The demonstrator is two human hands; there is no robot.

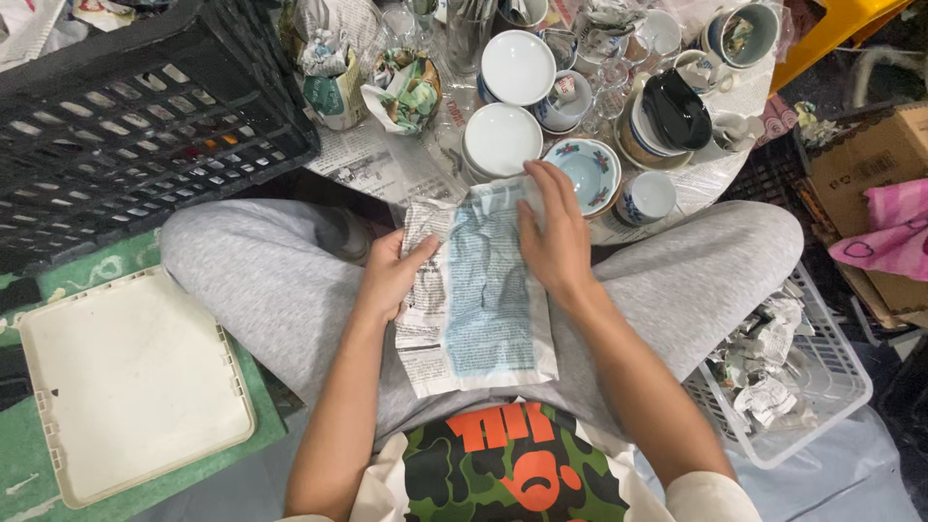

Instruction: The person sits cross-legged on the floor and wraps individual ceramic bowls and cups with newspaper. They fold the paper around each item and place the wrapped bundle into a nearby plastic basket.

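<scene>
The floor is crowded. A black crate [126, 106] stands at the upper left, beside a green mat [29, 454] that carries a cream lid [135, 387] (flat, with small hinges along its edge). Ahead, newspaper sheets [372, 159] cover the ground under a cluster of white bowls [503, 135], cups [648, 198], glasses [609, 82] and a black dish [677, 111]. At the right sits a clear basket [831, 387] of crumpled paper, next to a cardboard box [865, 159] with pink cloth [894, 227]. A yellow stool [836, 24] shows at the top right. The light is even and bright.
</scene>
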